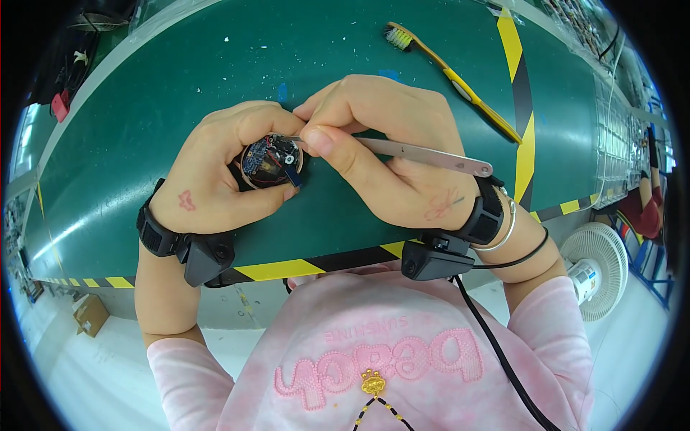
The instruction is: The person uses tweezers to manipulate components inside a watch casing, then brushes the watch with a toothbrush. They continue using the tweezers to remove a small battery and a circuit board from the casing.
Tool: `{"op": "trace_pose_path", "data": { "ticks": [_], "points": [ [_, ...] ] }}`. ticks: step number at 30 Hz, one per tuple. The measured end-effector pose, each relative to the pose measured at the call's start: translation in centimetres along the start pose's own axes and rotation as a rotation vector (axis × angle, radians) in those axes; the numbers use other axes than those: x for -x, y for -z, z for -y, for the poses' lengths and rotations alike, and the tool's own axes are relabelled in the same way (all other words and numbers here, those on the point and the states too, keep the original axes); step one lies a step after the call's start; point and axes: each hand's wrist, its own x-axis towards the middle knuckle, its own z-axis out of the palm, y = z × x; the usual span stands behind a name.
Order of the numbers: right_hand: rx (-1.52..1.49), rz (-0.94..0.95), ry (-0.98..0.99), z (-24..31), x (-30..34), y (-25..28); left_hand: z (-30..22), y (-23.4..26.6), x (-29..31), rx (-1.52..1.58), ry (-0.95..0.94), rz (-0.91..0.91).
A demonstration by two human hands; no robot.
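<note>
Between the thumb and fingers of my left hand (221, 167) sits a small round electronic device (267, 167), its open face up. Inside it show a blue circuit board, thin red and black wires and dark parts. My right hand (388, 147) pinches metal tweezers (424, 154) near their tips, with the rounded end pointing right past the wrist. The tips reach the device's upper right edge, beside the left fingers; whether they grip a wire there I cannot tell.
A yellow and black toothbrush (460, 85) lies on the green mat (180, 93) beyond my right hand. White specks and blue scraps dot the mat. Yellow and black tape (280, 269) marks its edges. A white fan (595, 271) stands at the right; a cardboard box (90, 314) is lower left.
</note>
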Motion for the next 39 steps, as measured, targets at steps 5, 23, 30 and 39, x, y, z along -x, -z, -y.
{"op": "trace_pose_path", "data": {
  "ticks": [5,23,30,39],
  "points": [
    [0.058,-0.048,0.106,-0.1,-0.1,-0.4,0.5,-0.2,0.1,0.042,-0.014,-0.01],
    [0.218,-0.077,0.224,0.3,0.8,-1.1,-0.3,-0.2,-0.1,0.11,0.016,-0.064],
    [0.111,-0.129,0.198,0.0,0.6,-1.0,-0.2,0.0,0.3,0.245,0.111,-0.052],
    [0.047,-0.056,0.084,0.6,0.2,-0.1,0.2,0.2,0.4,0.267,0.071,-0.021]
  ]
}}
